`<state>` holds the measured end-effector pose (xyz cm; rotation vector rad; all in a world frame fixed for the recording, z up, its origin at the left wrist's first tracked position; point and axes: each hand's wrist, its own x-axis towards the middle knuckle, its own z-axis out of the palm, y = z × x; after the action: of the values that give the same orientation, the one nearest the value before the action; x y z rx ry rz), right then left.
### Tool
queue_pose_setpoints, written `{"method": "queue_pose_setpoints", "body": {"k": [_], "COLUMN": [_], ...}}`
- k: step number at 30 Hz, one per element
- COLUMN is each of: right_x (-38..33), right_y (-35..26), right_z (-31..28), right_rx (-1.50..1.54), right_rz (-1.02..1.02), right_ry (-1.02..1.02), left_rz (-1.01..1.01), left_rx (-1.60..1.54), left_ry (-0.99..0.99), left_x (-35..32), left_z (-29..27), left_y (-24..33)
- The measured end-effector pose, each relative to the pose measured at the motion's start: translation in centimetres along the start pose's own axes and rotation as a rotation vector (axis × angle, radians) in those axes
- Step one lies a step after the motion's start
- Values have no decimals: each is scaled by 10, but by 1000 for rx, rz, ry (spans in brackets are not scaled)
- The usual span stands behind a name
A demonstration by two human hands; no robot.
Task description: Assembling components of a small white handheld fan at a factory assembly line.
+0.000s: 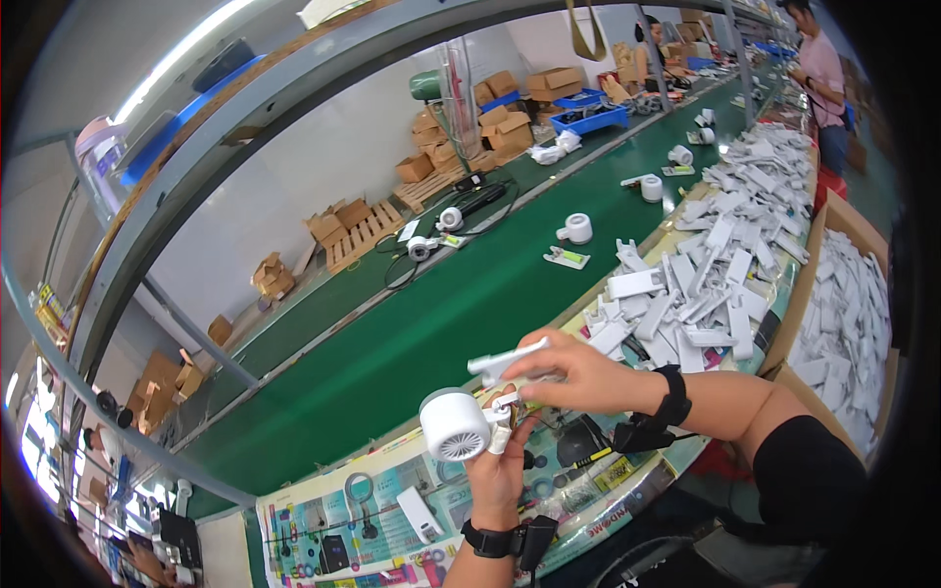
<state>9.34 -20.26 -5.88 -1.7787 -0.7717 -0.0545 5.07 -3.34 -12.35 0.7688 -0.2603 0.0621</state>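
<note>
My left hand (498, 482) is closed around the stem of a white fan head (453, 423), a round housing with a slotted grille facing down and toward me. Small inner parts show at the stem, beneath my right hand (583, 374). Thumb and fingers of that hand pinch a long white plastic handle shell (502, 365) just above the stem; whether the two pieces touch I cannot tell. A similar white shell (420, 514) lies on the printed sheet covering the bench (387, 563), left of my left wrist.
A large heap of white shells (706, 265) covers the bench to my right, beside a carton (784, 338) full of more. Beyond the bench runs a green conveyor belt (323, 416) carrying fan heads (578, 228). A person in a pink shirt (823, 73) stands at the far right.
</note>
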Motion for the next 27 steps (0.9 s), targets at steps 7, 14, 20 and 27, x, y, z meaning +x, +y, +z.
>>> {"method": "queue_pose_setpoints", "body": {"k": [7,14,20,27], "right_x": [0,-6,-7,-7], "right_y": [15,12,-6,-3], "right_z": [-6,-10,-6,-16], "right_rx": [51,-6,-346,593], "right_rz": [70,28,-116,-117], "right_ry": [-128,-100,-92,254], "left_rz": [-13,-24,43,80], "left_rx": [16,137,331,15], "left_ry": [-28,-1,59,162], "left_x": [-2,-3,-6,5], "left_z": [-1,8,4,9], "left_y": [-9,-8,-7,5]}}
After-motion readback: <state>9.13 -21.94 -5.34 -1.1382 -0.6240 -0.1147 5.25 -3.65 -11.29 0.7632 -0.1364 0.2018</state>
